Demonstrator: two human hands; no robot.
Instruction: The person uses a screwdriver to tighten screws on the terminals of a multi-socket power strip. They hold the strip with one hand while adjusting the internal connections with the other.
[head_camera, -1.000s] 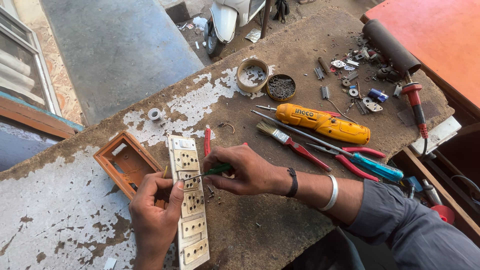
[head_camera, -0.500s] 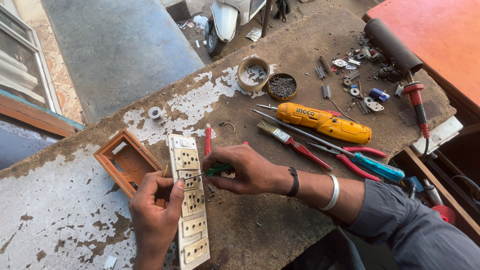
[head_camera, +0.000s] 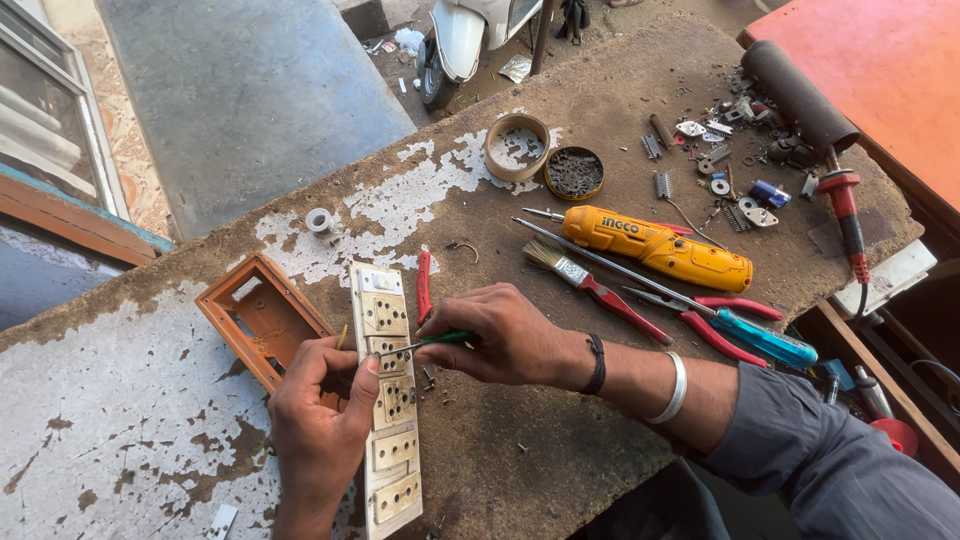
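nothing moved: right hand (head_camera: 500, 335) grips green screwdriver (head_camera: 425, 342) on socket strip (head_camera: 385, 400)

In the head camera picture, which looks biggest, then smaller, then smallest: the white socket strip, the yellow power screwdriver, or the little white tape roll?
1. White socket strip, though it lies nearer the camera, which helps.
2. Yellow power screwdriver, somewhat shorter.
3. Little white tape roll, clearly smallest.

Both hands (head_camera: 320, 420) (head_camera: 500, 335) low, close together, fingers curled.
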